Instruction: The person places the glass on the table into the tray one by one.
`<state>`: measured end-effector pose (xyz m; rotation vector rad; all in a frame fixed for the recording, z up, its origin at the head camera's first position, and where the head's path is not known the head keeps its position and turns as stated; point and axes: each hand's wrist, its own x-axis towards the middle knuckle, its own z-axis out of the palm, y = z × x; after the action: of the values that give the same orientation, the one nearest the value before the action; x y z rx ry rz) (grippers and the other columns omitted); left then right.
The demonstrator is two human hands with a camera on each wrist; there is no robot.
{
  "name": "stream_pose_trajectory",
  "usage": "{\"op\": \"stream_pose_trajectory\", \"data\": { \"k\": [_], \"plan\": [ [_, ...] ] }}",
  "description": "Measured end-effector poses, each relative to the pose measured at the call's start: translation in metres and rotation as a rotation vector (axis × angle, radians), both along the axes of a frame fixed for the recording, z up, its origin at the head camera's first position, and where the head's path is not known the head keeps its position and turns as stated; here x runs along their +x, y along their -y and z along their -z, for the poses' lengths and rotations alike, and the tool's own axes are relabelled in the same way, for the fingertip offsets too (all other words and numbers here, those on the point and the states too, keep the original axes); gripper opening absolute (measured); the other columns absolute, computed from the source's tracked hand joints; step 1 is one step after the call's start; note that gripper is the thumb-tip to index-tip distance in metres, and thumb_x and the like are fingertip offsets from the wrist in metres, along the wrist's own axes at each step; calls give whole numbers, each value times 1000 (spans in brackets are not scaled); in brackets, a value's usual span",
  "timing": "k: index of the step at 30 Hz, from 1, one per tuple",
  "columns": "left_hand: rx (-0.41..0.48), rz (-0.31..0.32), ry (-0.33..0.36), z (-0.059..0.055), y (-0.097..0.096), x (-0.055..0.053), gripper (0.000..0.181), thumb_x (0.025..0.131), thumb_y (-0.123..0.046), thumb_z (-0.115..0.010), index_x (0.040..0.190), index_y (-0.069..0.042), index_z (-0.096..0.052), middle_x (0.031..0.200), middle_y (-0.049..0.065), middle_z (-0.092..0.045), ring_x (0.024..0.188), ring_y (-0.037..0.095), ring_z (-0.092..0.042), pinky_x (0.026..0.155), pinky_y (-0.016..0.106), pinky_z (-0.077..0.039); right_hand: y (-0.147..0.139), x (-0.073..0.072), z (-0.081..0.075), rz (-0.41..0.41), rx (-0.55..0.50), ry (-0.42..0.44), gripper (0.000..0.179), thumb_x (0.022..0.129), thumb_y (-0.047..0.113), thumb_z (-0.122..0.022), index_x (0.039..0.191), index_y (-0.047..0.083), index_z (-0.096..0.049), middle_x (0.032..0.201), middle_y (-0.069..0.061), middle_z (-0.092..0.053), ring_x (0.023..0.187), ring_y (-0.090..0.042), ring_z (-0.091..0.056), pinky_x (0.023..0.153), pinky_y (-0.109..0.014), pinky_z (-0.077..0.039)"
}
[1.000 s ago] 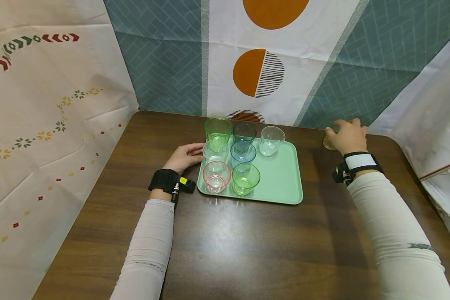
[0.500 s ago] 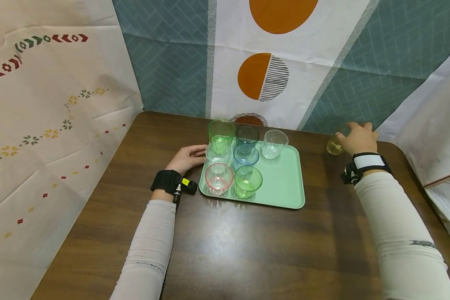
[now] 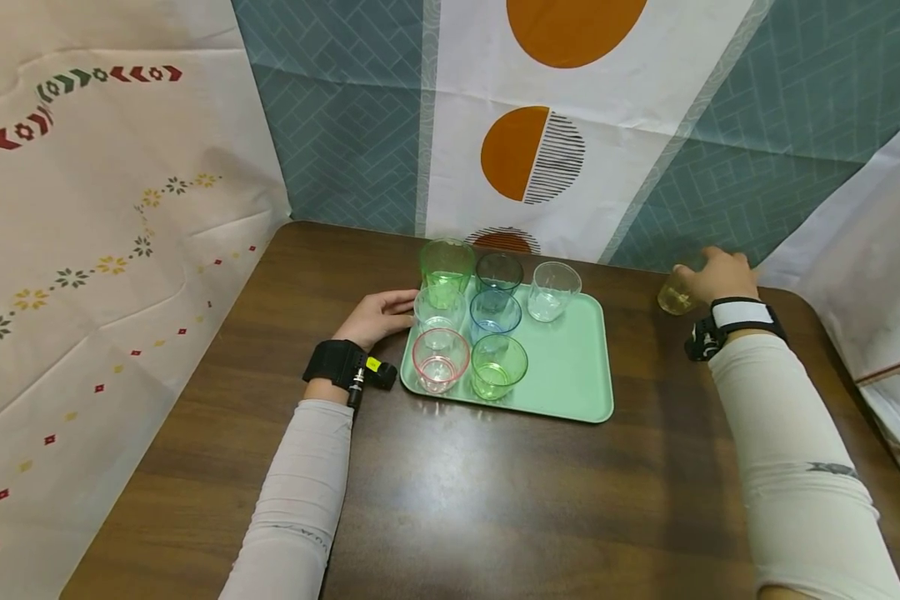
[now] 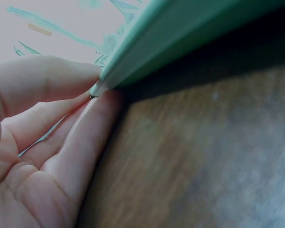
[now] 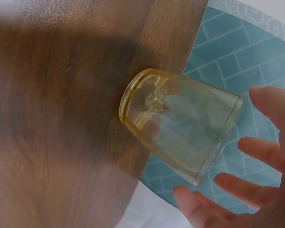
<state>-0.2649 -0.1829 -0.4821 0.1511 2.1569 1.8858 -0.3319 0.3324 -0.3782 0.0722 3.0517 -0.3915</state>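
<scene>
On the table's left side, my left hand (image 3: 378, 318) pinches the rim of a mint-green tray (image 3: 570, 371) between thumb and fingers, as the left wrist view shows close up. Far to the right, my right hand (image 3: 723, 277) is beside a yellow-tinted glass (image 3: 673, 300) that stands on the table near the back edge. In the right wrist view its thumb and fingers (image 5: 244, 190) spread around the glass's rim with gaps between. On the tray stand a red-rimmed glass (image 3: 440, 371), a light green glass (image 3: 498, 371), a blue glass (image 3: 495, 312) and several others.
Toward the tray's back are a tall green tumbler (image 3: 446, 271), a dark glass (image 3: 499, 271) and a clear glass (image 3: 551, 296). Another clear glass (image 3: 438, 312) is at its left edge. A patterned cloth (image 3: 345, 125) hangs behind the brown table (image 3: 457, 508).
The head view has shifted slightly. My right hand has drawn back to the right from the yellow glass, so more of it shows. My left hand stays at the tray's edge.
</scene>
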Motion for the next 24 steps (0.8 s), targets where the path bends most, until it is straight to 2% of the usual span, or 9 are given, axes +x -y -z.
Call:
{"op": "stream_pose_trajectory", "data": {
  "k": [9, 16, 24],
  "plan": [
    [-11, -2, 7, 0, 1, -1, 53, 88, -4, -67, 138, -5, -49, 138, 16, -54, 126, 20, -50, 99, 33, -49, 10, -3, -5, -25, 31, 13, 75, 96, 45, -43, 137, -17, -34, 129, -47, -38, 121, -61, -26, 98, -74, -22],
    [-2, 1, 8, 0, 0, 0, 53, 88, -4, -67, 138, -4, -49, 137, 16, -54, 125, 20, -51, 98, 31, -49, 5, -7, -1, -25, 36, 53, 74, 96, 45, -44, 137, -16, -34, 130, -46, -37, 122, -61, -24, 99, -73, -21],
    [8, 7, -1, -2, 0, 0, 53, 88, -3, -66, 138, -3, -49, 138, 17, -54, 126, 21, -50, 98, 32, -49, 5, -11, -1, -40, 52, 41, 71, 96, 42, -44, 136, -16, -36, 128, -47, -38, 120, -61, -26, 97, -72, -23]
  ]
}}
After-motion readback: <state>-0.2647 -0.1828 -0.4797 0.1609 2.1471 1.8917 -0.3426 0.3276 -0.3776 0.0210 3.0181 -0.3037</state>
